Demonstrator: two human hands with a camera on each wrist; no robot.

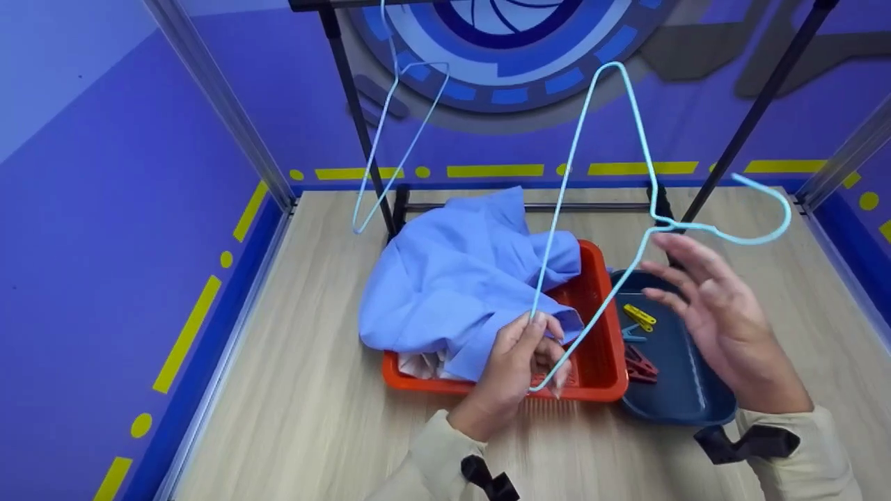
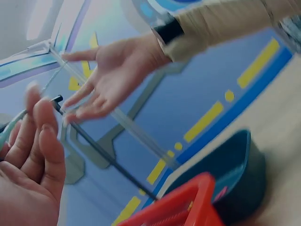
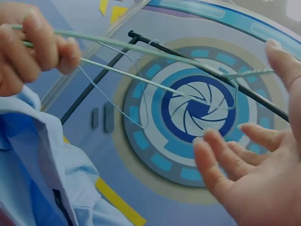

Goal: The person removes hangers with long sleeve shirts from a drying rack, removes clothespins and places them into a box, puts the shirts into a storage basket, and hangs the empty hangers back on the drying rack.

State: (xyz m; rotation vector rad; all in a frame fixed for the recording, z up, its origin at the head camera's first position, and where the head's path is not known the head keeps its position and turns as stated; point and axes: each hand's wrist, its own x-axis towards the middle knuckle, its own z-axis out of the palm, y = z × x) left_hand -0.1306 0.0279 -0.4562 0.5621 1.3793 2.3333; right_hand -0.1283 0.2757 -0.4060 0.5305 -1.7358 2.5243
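A light green wire hanger [image 1: 557, 198] is held up sideways in the head view, its hook to the right. My left hand [image 1: 511, 362] grips one end of it above the basket's front edge. Beside the hanger's neck, my right hand [image 1: 724, 320] has its fingers spread and relaxed and holds nothing. In the right wrist view the right hand's fingers [image 3: 221, 160] stand apart from the hanger wire [image 3: 141, 80]. Below lies a crumpled blue garment [image 1: 459, 278], heaped in a red-orange basket [image 1: 609, 334].
A dark blue tray [image 1: 682, 410] right of the basket holds a yellow clothespin [image 1: 639, 318], a light blue one [image 1: 632, 335] and dark red ones [image 1: 640, 365]. Behind stands a black rack [image 1: 358, 104], from which another hanger [image 1: 379, 149] hangs. Patterned panels enclose the wooden surface [image 1: 299, 334].
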